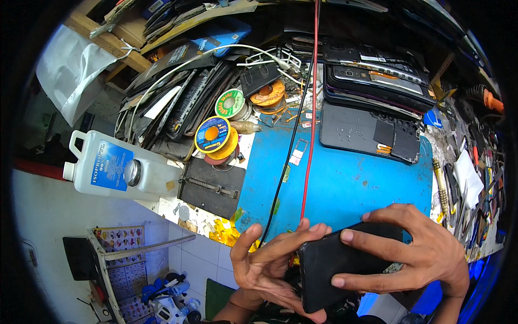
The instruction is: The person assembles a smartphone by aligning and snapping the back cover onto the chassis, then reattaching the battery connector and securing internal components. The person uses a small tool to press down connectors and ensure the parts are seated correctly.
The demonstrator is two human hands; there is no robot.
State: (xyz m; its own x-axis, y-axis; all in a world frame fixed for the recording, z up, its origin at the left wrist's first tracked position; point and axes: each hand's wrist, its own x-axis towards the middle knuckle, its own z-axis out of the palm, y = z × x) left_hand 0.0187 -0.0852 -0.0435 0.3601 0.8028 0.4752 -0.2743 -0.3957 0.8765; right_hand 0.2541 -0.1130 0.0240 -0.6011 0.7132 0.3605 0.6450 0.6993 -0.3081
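A black smartphone [340,264] is held tilted between my two hands, over the near edge of the workbench. My left hand [275,259] is at its left end, with the thumb low by the bottom corner and the fingers reaching up along the edge. Across the phone's dark face lie the spread fingers of my right hand [404,251], which grips it from the right side. Beyond the hands is a blue work mat [345,189]. A red cable [308,178] and a black cable [286,162] run down over the mat towards my hands.
A grey phone housing [356,129] lies at the mat's far side, near stacked devices [377,81]. To the left are wire spools [213,135], a black plate [210,186] and a white plastic jug [151,170]. Tweezers and other hand tools [485,200] crowd the right side.
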